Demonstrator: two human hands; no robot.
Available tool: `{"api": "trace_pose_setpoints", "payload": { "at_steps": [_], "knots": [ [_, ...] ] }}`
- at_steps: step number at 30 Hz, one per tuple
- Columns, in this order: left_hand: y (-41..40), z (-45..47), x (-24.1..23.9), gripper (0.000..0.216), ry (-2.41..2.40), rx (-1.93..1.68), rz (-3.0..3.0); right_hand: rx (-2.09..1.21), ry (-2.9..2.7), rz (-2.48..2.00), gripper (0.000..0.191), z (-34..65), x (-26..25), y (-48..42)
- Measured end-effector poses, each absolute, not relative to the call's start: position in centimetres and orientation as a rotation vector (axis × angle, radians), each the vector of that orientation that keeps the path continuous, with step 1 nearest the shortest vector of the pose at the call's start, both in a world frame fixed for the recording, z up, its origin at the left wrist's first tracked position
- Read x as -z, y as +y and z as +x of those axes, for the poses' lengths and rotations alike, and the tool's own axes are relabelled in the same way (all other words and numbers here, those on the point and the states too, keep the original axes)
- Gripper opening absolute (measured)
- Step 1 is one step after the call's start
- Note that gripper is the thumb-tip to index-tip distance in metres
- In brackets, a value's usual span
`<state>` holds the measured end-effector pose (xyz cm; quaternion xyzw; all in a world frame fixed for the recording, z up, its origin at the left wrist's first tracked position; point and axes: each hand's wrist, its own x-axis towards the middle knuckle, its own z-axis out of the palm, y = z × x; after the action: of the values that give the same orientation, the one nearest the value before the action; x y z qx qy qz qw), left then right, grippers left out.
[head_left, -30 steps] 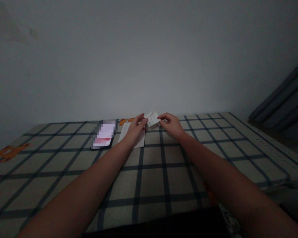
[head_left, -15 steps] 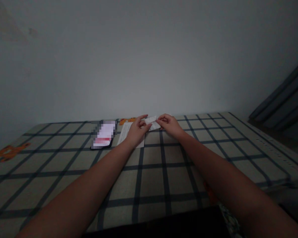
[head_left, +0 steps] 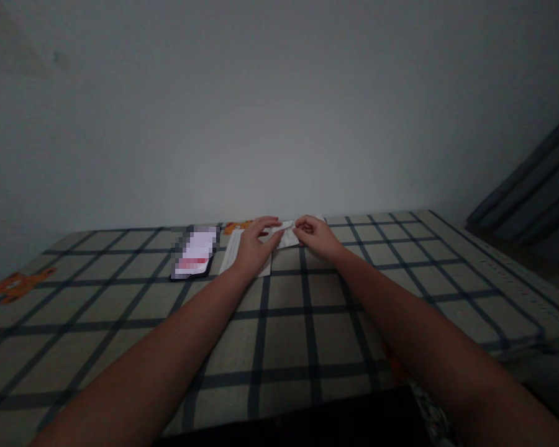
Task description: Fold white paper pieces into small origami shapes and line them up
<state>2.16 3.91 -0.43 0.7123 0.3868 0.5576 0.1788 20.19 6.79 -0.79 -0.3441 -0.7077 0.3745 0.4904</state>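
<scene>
Both my arms reach far out over a bed covered in a checked sheet (head_left: 121, 310). My left hand (head_left: 254, 245) and my right hand (head_left: 317, 236) pinch the two ends of a small folded white paper slip (head_left: 286, 233), held low against the sheet. Each hand has its fingers closed on the slip. A larger white sheet of paper (head_left: 233, 251) lies flat under my left hand.
A phone (head_left: 194, 253) with a lit screen lies left of the papers. A plain wall rises behind the bed. Dark slanted panels (head_left: 535, 198) stand at the right. Orange prints (head_left: 16, 284) mark the sheet at the left.
The slip was held up and tilted a second ago; now it is lowered and flatter against the sheet. Both hands came down slightly with it.
</scene>
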Motion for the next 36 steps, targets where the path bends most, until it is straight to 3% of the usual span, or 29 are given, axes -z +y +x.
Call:
{"api": "trace_pose_setpoints", "payload": {
  "at_steps": [25, 36],
  "knots": [
    [3.43, 2.81, 0.51, 0.019, 1.11, -1.512, 2.135, -0.68, -1.835, -0.923, 0.02, 19.95, 0.46, 6.12],
    [3.7, 2.57, 0.57, 0.013, 1.047, -1.459, 2.34, -0.337, -1.881, -0.87, 0.015, 20.17, 0.09, 5.93]
  ]
}}
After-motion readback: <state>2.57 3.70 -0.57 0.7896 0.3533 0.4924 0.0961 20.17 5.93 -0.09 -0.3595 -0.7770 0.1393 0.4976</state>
